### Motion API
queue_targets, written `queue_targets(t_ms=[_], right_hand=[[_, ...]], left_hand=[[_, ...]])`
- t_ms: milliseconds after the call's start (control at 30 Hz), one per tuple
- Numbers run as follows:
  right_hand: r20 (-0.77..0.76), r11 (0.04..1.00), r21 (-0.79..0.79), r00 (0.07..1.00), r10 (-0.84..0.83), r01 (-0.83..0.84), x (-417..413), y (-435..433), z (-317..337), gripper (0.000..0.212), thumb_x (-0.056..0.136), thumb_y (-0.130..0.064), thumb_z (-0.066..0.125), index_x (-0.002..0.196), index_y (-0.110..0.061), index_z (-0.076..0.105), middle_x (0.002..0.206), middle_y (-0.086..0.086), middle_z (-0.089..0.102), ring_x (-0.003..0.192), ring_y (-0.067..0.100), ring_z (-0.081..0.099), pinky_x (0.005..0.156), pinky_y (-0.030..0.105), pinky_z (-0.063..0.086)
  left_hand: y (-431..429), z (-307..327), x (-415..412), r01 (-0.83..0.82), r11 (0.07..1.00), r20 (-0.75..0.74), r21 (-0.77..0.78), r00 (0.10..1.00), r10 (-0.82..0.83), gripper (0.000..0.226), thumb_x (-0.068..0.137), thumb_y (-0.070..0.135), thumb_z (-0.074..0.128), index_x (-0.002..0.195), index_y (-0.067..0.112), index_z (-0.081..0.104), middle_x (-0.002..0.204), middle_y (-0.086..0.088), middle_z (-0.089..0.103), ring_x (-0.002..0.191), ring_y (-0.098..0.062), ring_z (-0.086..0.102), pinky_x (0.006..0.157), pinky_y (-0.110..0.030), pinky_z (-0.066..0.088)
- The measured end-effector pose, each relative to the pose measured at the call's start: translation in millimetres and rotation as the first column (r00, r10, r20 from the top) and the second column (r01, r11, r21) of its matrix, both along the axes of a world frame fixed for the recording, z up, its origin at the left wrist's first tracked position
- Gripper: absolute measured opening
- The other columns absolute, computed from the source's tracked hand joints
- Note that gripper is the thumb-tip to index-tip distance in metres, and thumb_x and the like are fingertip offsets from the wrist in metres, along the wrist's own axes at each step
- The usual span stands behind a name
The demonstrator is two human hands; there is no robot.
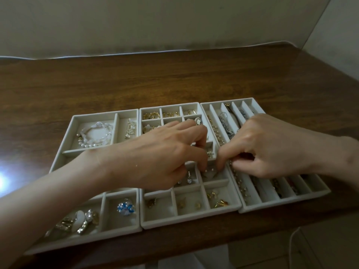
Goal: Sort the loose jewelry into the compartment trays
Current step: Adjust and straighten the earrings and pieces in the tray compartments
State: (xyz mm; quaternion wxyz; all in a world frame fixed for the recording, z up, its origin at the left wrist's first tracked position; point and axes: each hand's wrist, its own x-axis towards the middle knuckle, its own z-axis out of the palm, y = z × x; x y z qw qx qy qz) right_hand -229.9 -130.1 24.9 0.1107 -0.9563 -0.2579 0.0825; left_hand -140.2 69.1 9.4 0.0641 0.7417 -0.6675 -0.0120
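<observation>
Three white compartment trays lie side by side on the wooden table: a left tray (pixel 87 236) with large sections, a middle tray (pixel 190 222) with a small grid, and a right tray (pixel 281 205) with long slots. My left hand (pixel 159 152) reaches over the middle tray with its fingers curled down. My right hand (pixel 272 148) comes across the right tray. The fingertips of both hands meet over a right-column compartment of the middle tray and pinch a small pearl-beaded piece (pixel 211 168), mostly hidden by the fingers. A pearl chain (pixel 240 183) lies in the right tray's leftmost slot, right beside it.
A pearl bracelet (pixel 97 133) and a blue flower piece (pixel 125 207) sit in the left tray, a cameo brooch (pixel 198 121) and gold earrings in the middle tray, several chains in the right tray. The brown table (pixel 136 84) extends to the wall behind; its front edge runs just below the trays.
</observation>
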Motion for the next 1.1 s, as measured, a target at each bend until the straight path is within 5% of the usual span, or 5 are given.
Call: queue_targets(t_ms=[200, 500, 633, 867, 1100], right_hand=[[-0.058, 0.986, 0.164, 0.998, 0.008, 0.002, -6.4, -1.5, 6.1, 0.029, 0.082, -0.030, 0.043, 0.091, -0.031, 0.071, 0.049, -0.013, 0.051, 0.045, 0.008, 0.052, 0.043, 0.010, 0.034], [-0.126, 0.989, 0.142, 0.991, 0.052, -0.034, -22.5, 6.5, -2.3, 0.032, 0.084, -0.031, 0.045, 0.101, -0.036, 0.071, 0.060, -0.015, 0.063, 0.049, 0.004, 0.057, 0.057, 0.004, 0.038], [-0.096, 0.980, 0.181, 0.990, 0.101, -0.083, -23.6, 8.8, -3.9, 0.022, 0.087, -0.028, 0.055, 0.101, -0.034, 0.071, 0.068, -0.028, 0.059, 0.053, -0.005, 0.058, 0.059, 0.000, 0.037], [-0.066, 0.970, 0.135, 0.975, 0.210, -0.200, -20.1, 20.3, -8.3, 0.015, 0.081, -0.022, 0.065, 0.092, -0.030, 0.073, 0.073, -0.021, 0.068, 0.071, -0.015, 0.053, 0.064, -0.008, 0.027], [-0.036, 0.974, 0.087, 0.977, 0.212, -0.208, -16.6, 21.0, -7.9, 0.008, 0.078, -0.023, 0.067, 0.084, -0.026, 0.071, 0.068, -0.019, 0.066, 0.068, -0.016, 0.048, 0.061, -0.008, 0.030]], left_hand=[[5.9, 8.3, -1.1, -0.009, 0.998, -0.104, -0.058, 0.995, 0.003, 0.032, 0.081, 0.021, 0.041, 0.104, 0.024, 0.062, 0.096, 0.006, 0.047, 0.092, -0.012, 0.045, 0.080, -0.027, 0.042], [17.7, 11.5, -8.9, 0.018, 0.998, -0.317, -0.054, 0.948, -0.034, 0.028, 0.082, 0.018, 0.046, 0.099, 0.027, 0.066, 0.093, 0.011, 0.049, 0.092, -0.007, 0.049, 0.077, -0.022, 0.042], [15.9, 10.7, -12.1, 0.029, 0.998, -0.322, -0.063, 0.946, -0.048, 0.026, 0.081, 0.012, 0.051, 0.098, 0.027, 0.065, 0.093, 0.013, 0.048, 0.093, -0.003, 0.048, 0.081, -0.011, 0.035], [14.8, 13.1, -12.8, -0.032, 0.995, -0.325, -0.093, 0.946, 0.000, 0.026, 0.082, 0.021, 0.042, 0.095, 0.026, 0.065, 0.091, 0.007, 0.051, 0.087, -0.011, 0.051, 0.071, -0.026, 0.044], [17.1, 13.4, -13.9, -0.049, 0.994, -0.300, -0.101, 0.954, 0.017, 0.020, 0.084, 0.020, 0.049, 0.095, 0.026, 0.065, 0.091, 0.011, 0.049, 0.088, -0.007, 0.050, 0.072, -0.021, 0.044]])
